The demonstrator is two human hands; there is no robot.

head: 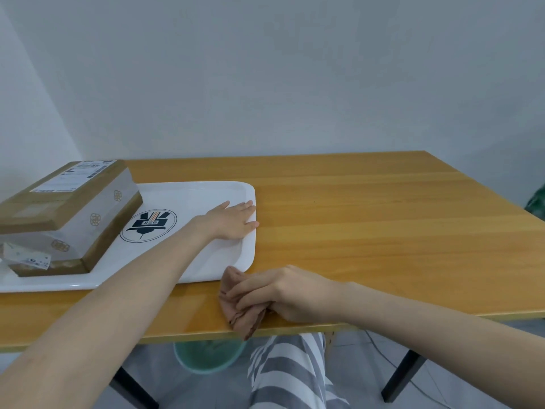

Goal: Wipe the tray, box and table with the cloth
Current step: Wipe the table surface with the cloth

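Note:
A white tray [188,193] with a dark round logo lies on the left part of the wooden table [368,219]. A brown cardboard box [67,202] with a shipping label sits on the tray's left half. My left hand [234,219] rests flat on the tray's right end, fingers straight and reaching its rim. My right hand [277,293] presses a crumpled brown cloth [244,315] onto the table near the front edge, just off the tray's front right corner. Part of the cloth hangs over the table edge.
A green bucket [206,357] stands on the floor under the table's front edge. Black table legs [401,376] show below. A white wall runs behind the table, and something green [536,202] sits at the far right.

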